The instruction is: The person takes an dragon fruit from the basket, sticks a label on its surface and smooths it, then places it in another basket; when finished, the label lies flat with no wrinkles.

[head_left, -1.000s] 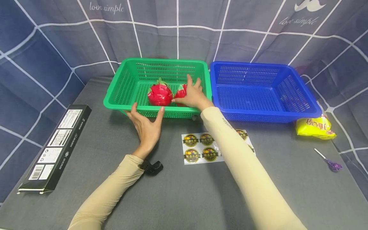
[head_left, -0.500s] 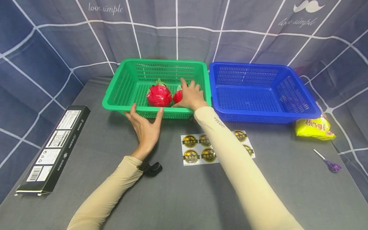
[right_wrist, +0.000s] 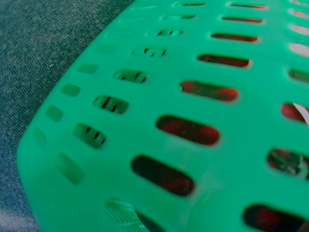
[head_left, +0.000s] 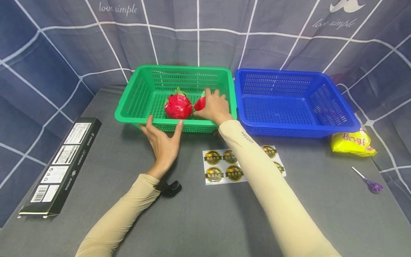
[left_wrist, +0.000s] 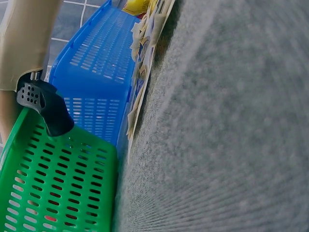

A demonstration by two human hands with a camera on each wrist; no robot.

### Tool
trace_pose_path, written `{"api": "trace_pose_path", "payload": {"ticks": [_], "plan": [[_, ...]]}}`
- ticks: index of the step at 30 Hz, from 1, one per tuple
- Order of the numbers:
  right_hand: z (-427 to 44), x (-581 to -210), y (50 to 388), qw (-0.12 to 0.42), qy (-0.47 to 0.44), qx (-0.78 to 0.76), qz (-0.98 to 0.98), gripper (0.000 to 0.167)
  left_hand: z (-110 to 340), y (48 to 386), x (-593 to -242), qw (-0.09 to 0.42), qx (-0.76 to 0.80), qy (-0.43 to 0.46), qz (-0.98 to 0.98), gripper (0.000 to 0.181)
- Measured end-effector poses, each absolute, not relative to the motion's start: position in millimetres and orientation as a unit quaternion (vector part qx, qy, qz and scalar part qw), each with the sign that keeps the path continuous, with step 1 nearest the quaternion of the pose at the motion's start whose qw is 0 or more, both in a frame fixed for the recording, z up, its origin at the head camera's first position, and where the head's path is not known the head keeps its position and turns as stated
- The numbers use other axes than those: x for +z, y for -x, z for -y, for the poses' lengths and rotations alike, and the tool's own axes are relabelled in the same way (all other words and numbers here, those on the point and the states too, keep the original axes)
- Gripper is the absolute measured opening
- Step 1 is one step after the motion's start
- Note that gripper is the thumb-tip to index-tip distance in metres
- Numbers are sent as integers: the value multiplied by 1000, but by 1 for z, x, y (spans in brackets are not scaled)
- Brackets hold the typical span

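Observation:
Two red dragon fruits with green tips are in the green basket [head_left: 174,122]. The left dragon fruit [head_left: 178,106] shows almost whole. My right hand [head_left: 216,106] covers most of the right dragon fruit [head_left: 199,104], its fingers curled over the top and its thumb at the near left side. At the basket's front my left hand [head_left: 163,144] touches the rim with fingers and thumb spread. The left wrist view shows the slotted wall of the green basket [left_wrist: 58,179] but little of the hand. Red shows through the slots of the basket wall [right_wrist: 145,140] in the right wrist view.
A blue basket [head_left: 298,129] stands against the green one on the right. In front lies a sheet of round stickers [head_left: 221,175], partly under the right forearm. A black box [head_left: 62,167] is at left. A yellow packet [head_left: 351,142] and purple lollipop [head_left: 372,185] are at right.
My right hand has shifted slightly left, and its spread fingers have drawn together over the right dragon fruit. The left hand and both baskets have stayed put.

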State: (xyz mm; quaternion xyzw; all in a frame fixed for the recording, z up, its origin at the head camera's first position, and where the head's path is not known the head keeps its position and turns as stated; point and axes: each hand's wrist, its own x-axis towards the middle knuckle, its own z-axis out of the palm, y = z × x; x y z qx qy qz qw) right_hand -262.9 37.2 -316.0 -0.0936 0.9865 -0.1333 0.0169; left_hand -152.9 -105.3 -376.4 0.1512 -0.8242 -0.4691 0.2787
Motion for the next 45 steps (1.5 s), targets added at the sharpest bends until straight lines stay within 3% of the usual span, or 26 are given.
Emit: {"api": "trace_pose_path", "payload": {"ticks": [13,28,45], "plan": [[-39,-316,264,-20,81,-193,-978,76,106,154,-378,282,-467,-148,825,90],[-47,-308,260,-48,9,-386,-921,67,106,153,-377,275,-466,-149,828,90],[-82,-294,209,-81,-8,-658,-748,45,108,155,-378,282,-467,-143,826,88]]}}
